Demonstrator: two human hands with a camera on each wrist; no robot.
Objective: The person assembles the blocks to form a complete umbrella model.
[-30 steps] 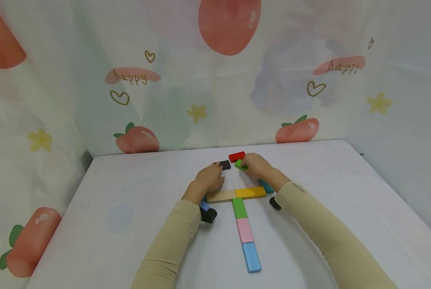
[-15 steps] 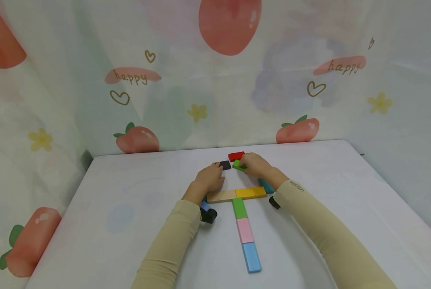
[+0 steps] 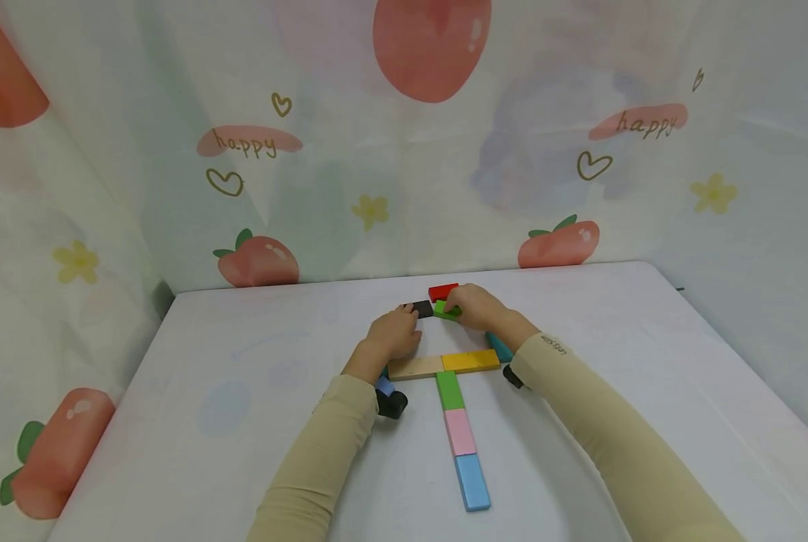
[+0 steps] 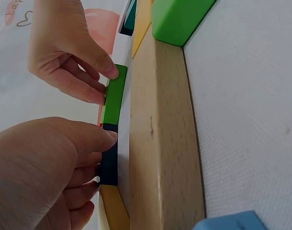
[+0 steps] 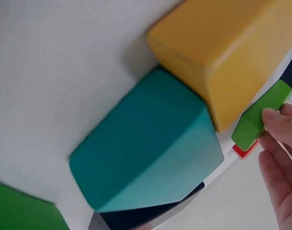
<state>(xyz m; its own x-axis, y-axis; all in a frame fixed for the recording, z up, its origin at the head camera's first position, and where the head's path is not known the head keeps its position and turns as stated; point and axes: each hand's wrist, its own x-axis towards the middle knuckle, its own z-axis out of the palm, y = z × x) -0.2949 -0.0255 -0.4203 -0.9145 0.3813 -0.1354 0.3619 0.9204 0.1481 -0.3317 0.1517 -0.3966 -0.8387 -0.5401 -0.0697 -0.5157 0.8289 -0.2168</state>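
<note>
At the far side of the table my left hand [image 3: 393,333] pinches a flat black block [image 3: 423,309], thumb on top and fingers along its far side in the left wrist view. My right hand [image 3: 480,307] pinches a green block [image 3: 442,309] between thumb and fingers. The green block's end [image 4: 116,96] meets the end of the black block [image 4: 109,163], so the two lie in line. Just behind them lies a red block [image 3: 442,291], partly covered by the right hand. A yellow block [image 4: 115,206] adjoins the black one's other end, beside the left fingers.
Nearer me, a plain wood block [image 3: 414,368] and a yellow-orange block [image 3: 470,361] form a crossbar. Below it run another green block [image 3: 450,391], a pink block [image 3: 460,431] and a light blue block [image 3: 472,482]. A teal block [image 3: 499,346] sits under the right forearm.
My right hand has slid the green block leftward and straightened it, closing the gap to the black block. The red block has shifted very slightly. The left hand stays in place.
</note>
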